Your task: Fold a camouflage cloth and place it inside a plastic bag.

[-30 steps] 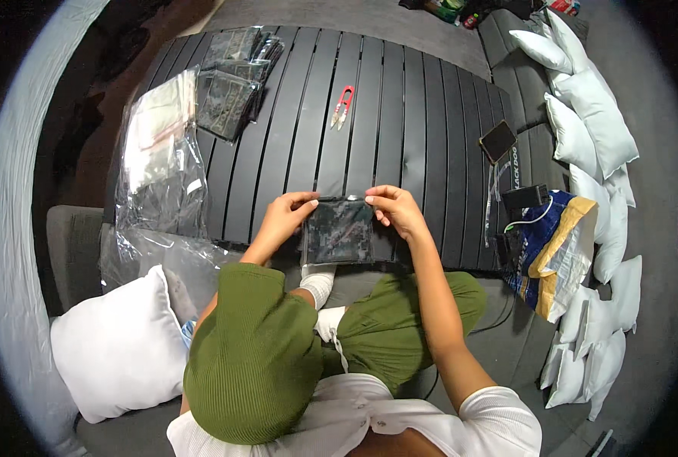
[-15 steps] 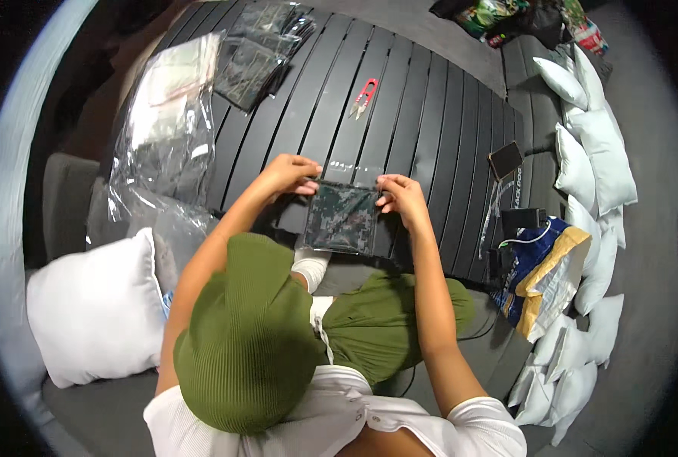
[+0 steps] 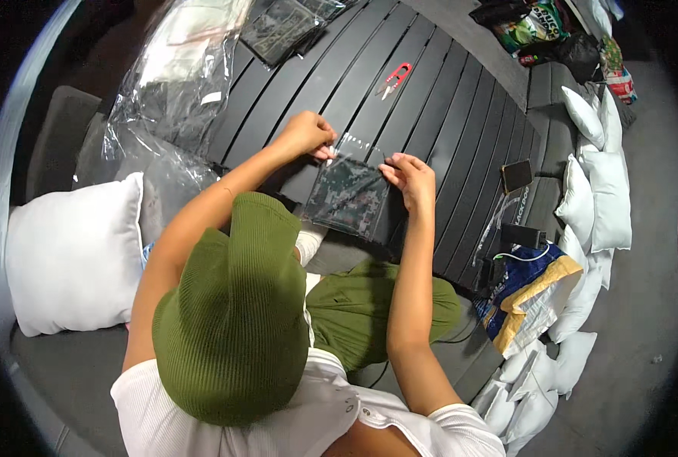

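Note:
A square, folded camouflage cloth item (image 3: 348, 196) in a clear plastic bag lies at the near edge of the black slatted table. The bag's clear flap (image 3: 360, 145) sticks out past the folded cloth on the far side. At its far left corner my left hand (image 3: 308, 137) pinches the plastic between thumb and fingers. My right hand (image 3: 413, 180) grips the far right corner the same way. Beyond the hands, small red-handled thread snips (image 3: 395, 79) rest on the slats.
Several packed camouflage pieces (image 3: 282, 30) are stacked at the far left, beside a large clear bag of plastic sleeves (image 3: 190, 68). A white pillow (image 3: 76, 255) sits left; more white pillows (image 3: 609, 198) line the right bench. A phone (image 3: 517, 176) and a blue-and-gold sack (image 3: 533, 297) are at right.
The whole view has turned and shifted, so the table and bag appear tilted. Both hands stay at the bag's far corners, with the fingers still on the plastic.

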A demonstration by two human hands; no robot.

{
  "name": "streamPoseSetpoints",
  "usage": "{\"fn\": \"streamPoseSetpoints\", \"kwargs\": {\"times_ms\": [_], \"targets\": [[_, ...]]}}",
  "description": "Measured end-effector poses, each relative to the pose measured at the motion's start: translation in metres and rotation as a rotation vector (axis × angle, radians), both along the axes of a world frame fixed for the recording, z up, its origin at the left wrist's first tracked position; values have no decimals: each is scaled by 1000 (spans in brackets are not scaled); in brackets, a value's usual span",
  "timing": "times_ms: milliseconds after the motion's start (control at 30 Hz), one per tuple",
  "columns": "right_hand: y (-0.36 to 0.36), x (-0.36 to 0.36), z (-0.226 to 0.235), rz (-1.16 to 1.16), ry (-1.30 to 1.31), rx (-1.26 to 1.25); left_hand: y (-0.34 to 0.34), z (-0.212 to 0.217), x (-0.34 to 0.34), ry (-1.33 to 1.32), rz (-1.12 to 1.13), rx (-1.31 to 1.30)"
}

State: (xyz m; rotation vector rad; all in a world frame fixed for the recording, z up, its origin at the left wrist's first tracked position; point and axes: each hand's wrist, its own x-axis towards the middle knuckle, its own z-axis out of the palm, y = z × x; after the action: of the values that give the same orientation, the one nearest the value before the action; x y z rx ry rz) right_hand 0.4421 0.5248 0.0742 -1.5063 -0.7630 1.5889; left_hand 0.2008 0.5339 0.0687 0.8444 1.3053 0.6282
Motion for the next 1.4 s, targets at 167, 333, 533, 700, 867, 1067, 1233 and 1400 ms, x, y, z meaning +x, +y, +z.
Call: {"fn": "streamPoseSetpoints", "kwargs": {"times_ms": [167, 333, 533, 700, 867, 1067, 1233, 1400], "targets": [[-4, 5, -2, -46, 40, -17, 0, -3, -6, -125, 28, -16], [-4, 10, -3, -41, 104, -11, 1, -1, -5, -155, 89, -43], [-5, 14, -2, -48, 119, -14, 4, -11, -8, -154, 117, -26], [-9, 15, -1, -56, 136, -23, -2, -5, -7, -179, 150, 8], [-11, 20, -8, -53, 210, -18, -2, -5, -5, -142, 124, 66], [-14, 19, -7, -41, 246, -14, -6, -11, -9, -145, 92, 124], [-15, 23, -7, 24, 210, 67, -8, -9, -6, -57, 9, 221], [-18, 23, -7, 49, 186, 88, -11, -17, -11, -65, -27, 327]]}}
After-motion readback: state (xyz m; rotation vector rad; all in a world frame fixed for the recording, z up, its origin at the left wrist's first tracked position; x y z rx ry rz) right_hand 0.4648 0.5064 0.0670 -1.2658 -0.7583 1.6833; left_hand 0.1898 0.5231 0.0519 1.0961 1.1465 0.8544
